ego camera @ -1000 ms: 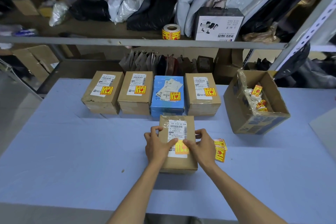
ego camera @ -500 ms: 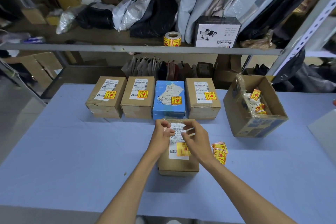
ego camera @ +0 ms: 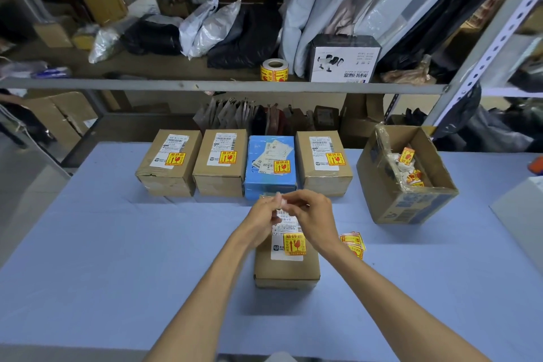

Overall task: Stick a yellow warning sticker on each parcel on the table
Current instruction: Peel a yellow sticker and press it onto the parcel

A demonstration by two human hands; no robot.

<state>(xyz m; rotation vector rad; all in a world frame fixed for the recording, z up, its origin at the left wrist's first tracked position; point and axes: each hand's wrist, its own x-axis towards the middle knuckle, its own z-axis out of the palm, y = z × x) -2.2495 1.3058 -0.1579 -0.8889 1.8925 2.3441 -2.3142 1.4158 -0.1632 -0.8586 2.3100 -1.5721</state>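
Over blue-clothed desk (ego camera: 117,244), pinching small pale scrap (ego camera: 278,203), probably peeled backing for discarding, between left grip (ego camera: 261,214) and right grip (ego camera: 314,214), above brown cardboard parcel (ego camera: 286,270) bearing yellow warning sticker (ego camera: 294,244).

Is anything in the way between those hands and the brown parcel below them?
Nothing visible. The left hand and right hand meet above the far end of the near parcel, seemingly pinching a pale scrap. The parcel's yellow sticker is already on.

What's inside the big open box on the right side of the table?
The open box holds crumpled white paper scraps and some yellow stickers. Its near wall hides the bottom, so I cannot tell what lies deeper.
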